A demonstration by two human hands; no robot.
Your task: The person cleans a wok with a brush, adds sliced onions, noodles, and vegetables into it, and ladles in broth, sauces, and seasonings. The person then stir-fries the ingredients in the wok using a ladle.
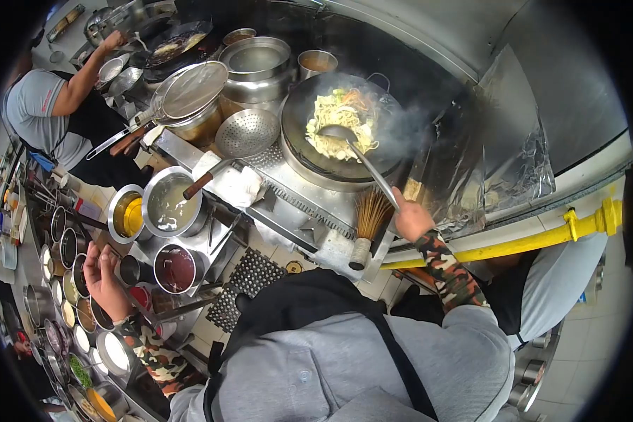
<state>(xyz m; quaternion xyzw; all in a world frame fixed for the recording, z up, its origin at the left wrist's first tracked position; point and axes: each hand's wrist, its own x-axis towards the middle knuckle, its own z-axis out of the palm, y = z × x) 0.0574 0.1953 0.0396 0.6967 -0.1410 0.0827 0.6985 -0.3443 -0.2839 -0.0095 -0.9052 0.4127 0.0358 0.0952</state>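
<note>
My right hand (412, 216) is closed round the handle of a long metal ladle (368, 163). The ladle's bowl rests among noodles (346, 112) with shredded vegetables in a large dark wok (299, 141), and smoke or steam rises at its right side. My left hand (104, 281) is raised at the left, fingers apart and holding nothing, above the pots and near a steel pot of red sauce (176, 269). A bamboo brush (370, 219) lies just left of my right hand.
A perforated strainer (247, 133), a white cloth (236, 184) and stacked metal pots (255, 60) stand left of the wok. Many sauce and ingredient bowls fill the far left. A co-worker (42, 105) works at another wok; another person (555, 281) is at the right, below a yellow pipe (499, 248).
</note>
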